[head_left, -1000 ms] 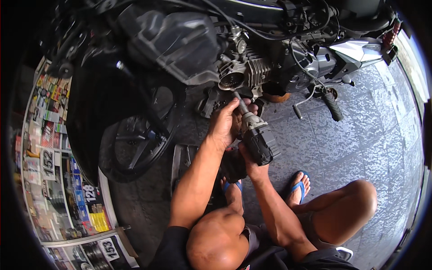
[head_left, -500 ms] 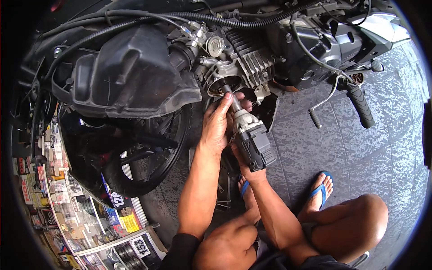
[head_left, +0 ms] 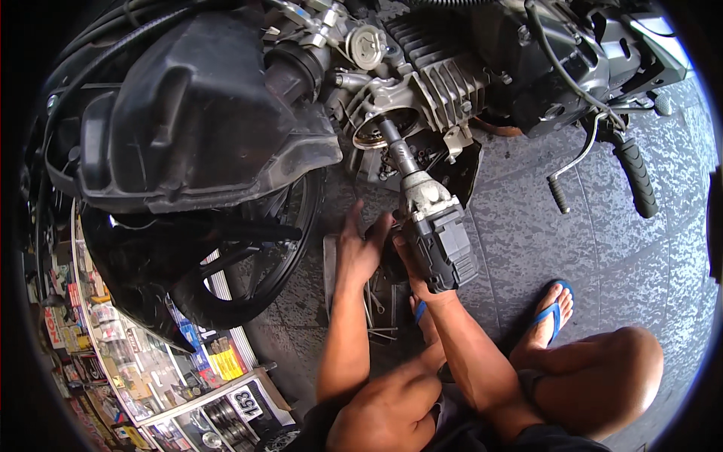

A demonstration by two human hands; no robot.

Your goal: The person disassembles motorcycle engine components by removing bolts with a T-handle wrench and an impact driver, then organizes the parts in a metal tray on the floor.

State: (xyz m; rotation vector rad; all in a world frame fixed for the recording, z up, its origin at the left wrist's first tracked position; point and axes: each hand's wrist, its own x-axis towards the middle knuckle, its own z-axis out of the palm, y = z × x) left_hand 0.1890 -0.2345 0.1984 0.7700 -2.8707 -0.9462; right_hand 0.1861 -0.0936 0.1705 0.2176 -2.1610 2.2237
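Observation:
My right hand (head_left: 413,265) is wrapped round the grip of a black cordless impact wrench (head_left: 443,239) with a silver nose; the tool's body hides most of the grip. Its long dark socket (head_left: 400,148) points away from me, the tip inside the round opening of the silver engine cylinder head (head_left: 385,96). Whether the socket sits on a fastener cannot be seen. Left of the wrench, my left hand (head_left: 360,250) is off the socket, fingers apart and slightly blurred, with nothing visible in it.
A black plastic airbox (head_left: 203,113) and a wheel (head_left: 282,264) fill the left side. Beneath the engine stands a dark tray (head_left: 471,167) with small parts. Wrenches (head_left: 379,305) lie near my foot. A kick lever (head_left: 559,194) and rubber footrest (head_left: 639,181) jut out right; a display case (head_left: 158,410) stands lower left.
My left hand has let go of the socket and drawn back toward me. The wrench remains in my right hand with its socket in the opening. The whole view has shifted.

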